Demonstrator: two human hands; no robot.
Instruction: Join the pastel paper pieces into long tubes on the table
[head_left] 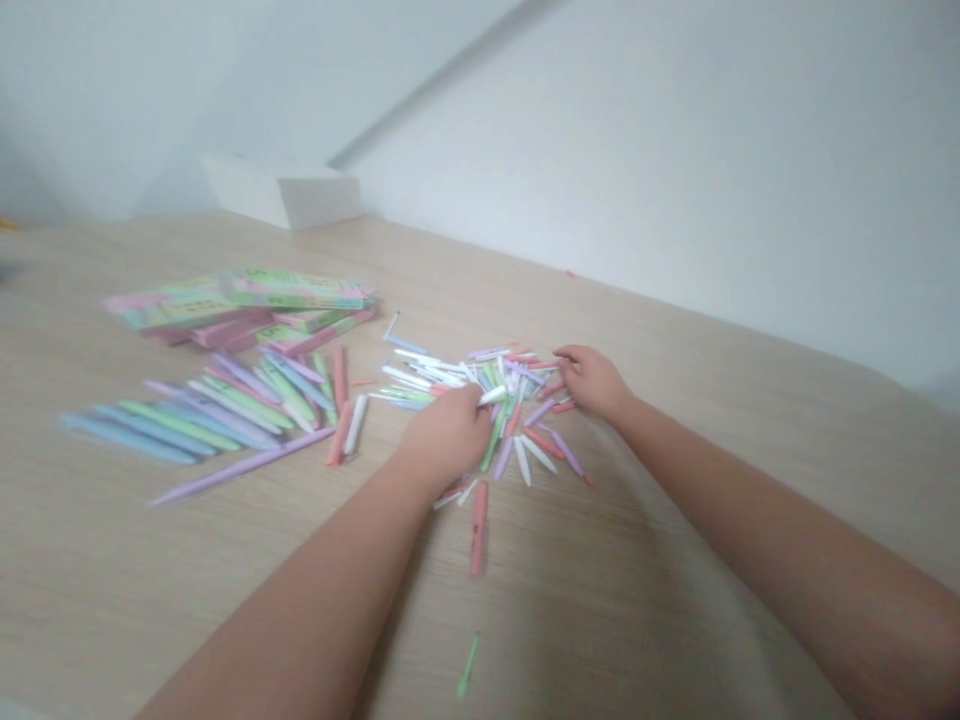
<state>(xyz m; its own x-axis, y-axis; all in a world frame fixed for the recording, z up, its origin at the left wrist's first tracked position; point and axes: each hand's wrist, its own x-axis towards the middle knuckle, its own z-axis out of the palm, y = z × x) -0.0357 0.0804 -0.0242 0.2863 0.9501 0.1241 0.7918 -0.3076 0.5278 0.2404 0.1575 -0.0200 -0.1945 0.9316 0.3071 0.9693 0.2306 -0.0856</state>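
Observation:
A loose pile of pen parts (517,400) in white, red, purple, green and blue lies in the middle of the wooden table. At the pile's near left side is my left hand (450,435), its fingers closed, with a pale pen piece (492,396) sticking out by the thumb. My right hand (596,382) reaches the pile's right edge. Its fingers are bent together beside a thin red piece (547,364); blur hides what, if anything, they pinch. A red pen barrel (478,530) lies in front of the pile.
Assembled-looking pastel pens (217,410) lie fanned out at the left. Behind them several patterned pen boxes (292,290) are stacked. A white box (319,200) stands at the back against the wall (675,150). A small green piece (469,665) lies near the front.

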